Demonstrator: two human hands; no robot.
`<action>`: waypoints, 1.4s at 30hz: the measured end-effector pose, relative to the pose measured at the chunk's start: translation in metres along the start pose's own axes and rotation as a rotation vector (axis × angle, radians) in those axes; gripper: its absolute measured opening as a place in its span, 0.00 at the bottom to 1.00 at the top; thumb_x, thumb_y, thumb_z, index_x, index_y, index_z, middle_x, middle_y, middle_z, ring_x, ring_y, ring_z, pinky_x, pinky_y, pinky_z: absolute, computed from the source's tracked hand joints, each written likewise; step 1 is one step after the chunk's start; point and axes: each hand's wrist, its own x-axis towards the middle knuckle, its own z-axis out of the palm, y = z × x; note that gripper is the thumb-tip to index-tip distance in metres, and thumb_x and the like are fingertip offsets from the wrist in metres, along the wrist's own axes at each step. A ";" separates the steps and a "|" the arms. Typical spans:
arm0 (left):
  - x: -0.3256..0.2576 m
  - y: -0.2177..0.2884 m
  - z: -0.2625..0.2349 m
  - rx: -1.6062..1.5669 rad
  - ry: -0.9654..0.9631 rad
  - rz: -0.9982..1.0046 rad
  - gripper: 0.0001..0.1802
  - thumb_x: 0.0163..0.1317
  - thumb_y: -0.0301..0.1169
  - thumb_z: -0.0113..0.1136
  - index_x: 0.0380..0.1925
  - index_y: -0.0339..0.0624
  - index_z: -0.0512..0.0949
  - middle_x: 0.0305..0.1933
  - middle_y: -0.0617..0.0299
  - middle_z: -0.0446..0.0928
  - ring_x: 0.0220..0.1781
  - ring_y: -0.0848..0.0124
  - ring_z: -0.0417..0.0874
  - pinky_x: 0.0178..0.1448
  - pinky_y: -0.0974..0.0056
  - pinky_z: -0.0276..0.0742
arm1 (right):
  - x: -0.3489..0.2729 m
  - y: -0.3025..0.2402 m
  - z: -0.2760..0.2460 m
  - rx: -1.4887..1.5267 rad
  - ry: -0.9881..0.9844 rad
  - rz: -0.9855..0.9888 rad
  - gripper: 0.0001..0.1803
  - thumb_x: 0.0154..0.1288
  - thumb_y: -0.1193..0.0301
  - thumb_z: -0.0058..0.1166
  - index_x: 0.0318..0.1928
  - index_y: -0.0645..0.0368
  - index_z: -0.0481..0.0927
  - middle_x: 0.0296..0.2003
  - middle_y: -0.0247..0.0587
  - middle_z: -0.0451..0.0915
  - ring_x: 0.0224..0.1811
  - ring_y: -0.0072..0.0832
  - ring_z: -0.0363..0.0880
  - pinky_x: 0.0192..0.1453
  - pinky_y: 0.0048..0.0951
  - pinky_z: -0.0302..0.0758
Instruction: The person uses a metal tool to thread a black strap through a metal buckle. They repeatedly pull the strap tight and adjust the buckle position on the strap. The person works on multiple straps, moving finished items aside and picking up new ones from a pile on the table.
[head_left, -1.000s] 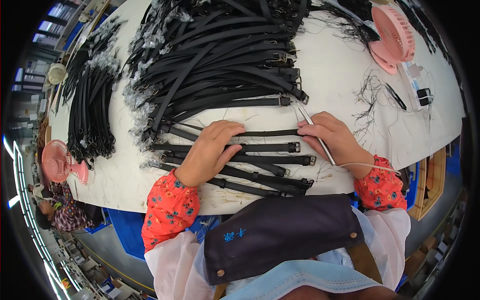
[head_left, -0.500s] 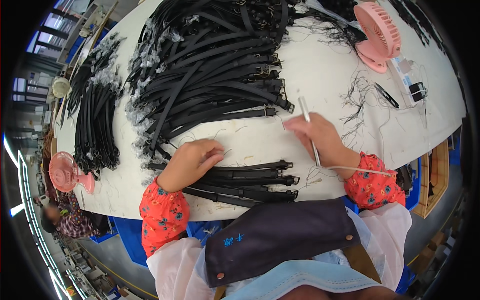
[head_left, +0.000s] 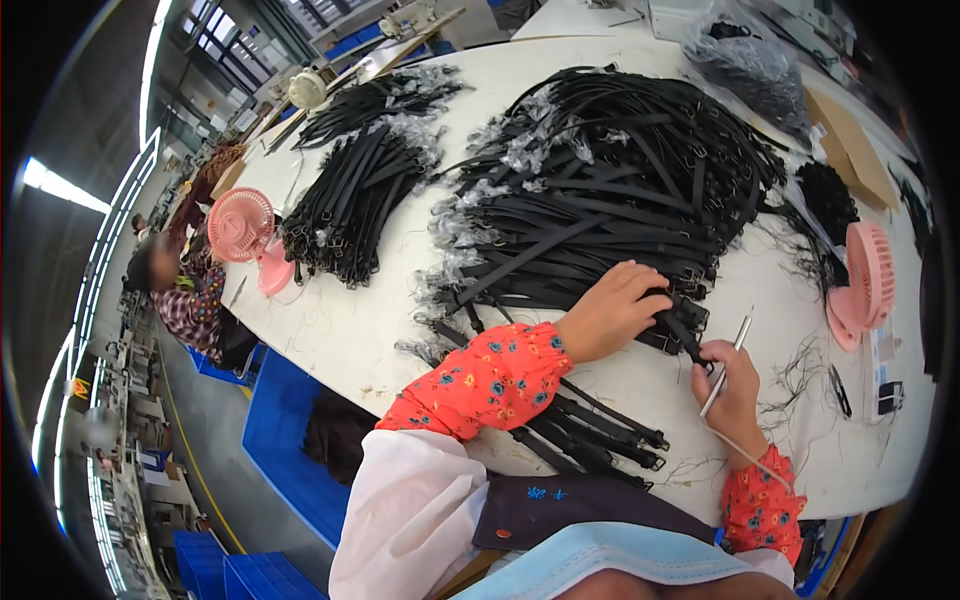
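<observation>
My left hand point(head_left: 612, 314) reaches across to the near edge of a big heap of black belts point(head_left: 610, 215), its fingers bent round one black belt point(head_left: 686, 328). The buckle end of that belt slants down toward my right hand point(head_left: 735, 398), whose thumb and fingers meet its tip. A slim silver pen-shaped tool point(head_left: 728, 362) with a pale cord is also held in my right hand, its point upward. Several more belts point(head_left: 590, 432) lie closer to me, partly under my left forearm. The left fingertips are partly hidden among the dark straps.
Another bundle of belts point(head_left: 350, 205) lies at the left beside a pink fan point(head_left: 242, 226). At the right stand a second pink fan point(head_left: 868, 272), a black pen point(head_left: 839, 391) and loose threads point(head_left: 795, 385). Blue bins point(head_left: 290, 440) flank the table. Another person point(head_left: 185, 300) sits far left.
The view has swung left. My left hand has moved from above the near belts to the heap and taken hold of a belt; my right hand, still with the tool, has come to its end.
</observation>
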 end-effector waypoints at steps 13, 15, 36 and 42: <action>-0.024 -0.005 -0.046 0.013 -0.170 -0.188 0.13 0.46 0.18 0.66 0.34 0.44 0.81 0.31 0.60 0.78 0.43 0.57 0.80 0.56 0.55 0.73 | -0.002 -0.019 -0.012 0.076 -0.111 -0.213 0.20 0.53 0.83 0.70 0.44 0.56 0.77 0.44 0.45 0.85 0.36 0.39 0.86 0.36 0.33 0.83; -0.031 -0.016 -0.047 0.064 -0.157 -0.183 0.13 0.47 0.18 0.64 0.34 0.44 0.81 0.32 0.61 0.79 0.43 0.57 0.81 0.57 0.56 0.73 | -0.005 -0.018 -0.009 0.080 -0.142 -0.189 0.19 0.54 0.82 0.70 0.45 0.57 0.78 0.44 0.45 0.85 0.35 0.38 0.86 0.36 0.33 0.83; 0.042 0.019 -0.154 0.367 0.338 0.078 0.07 0.57 0.23 0.74 0.34 0.40 0.84 0.22 0.59 0.81 0.20 0.68 0.80 0.26 0.66 0.73 | -0.007 -0.007 -0.011 0.147 -0.024 -0.035 0.18 0.57 0.83 0.67 0.47 0.58 0.79 0.44 0.47 0.86 0.43 0.38 0.88 0.46 0.32 0.84; -0.017 0.005 -0.160 0.207 -0.385 -0.426 0.28 0.54 0.38 0.78 0.54 0.42 0.81 0.43 0.53 0.85 0.44 0.54 0.85 0.49 0.55 0.80 | -0.005 -0.012 -0.008 0.168 -0.205 -0.043 0.17 0.60 0.81 0.67 0.48 0.57 0.78 0.46 0.47 0.85 0.39 0.40 0.87 0.43 0.33 0.83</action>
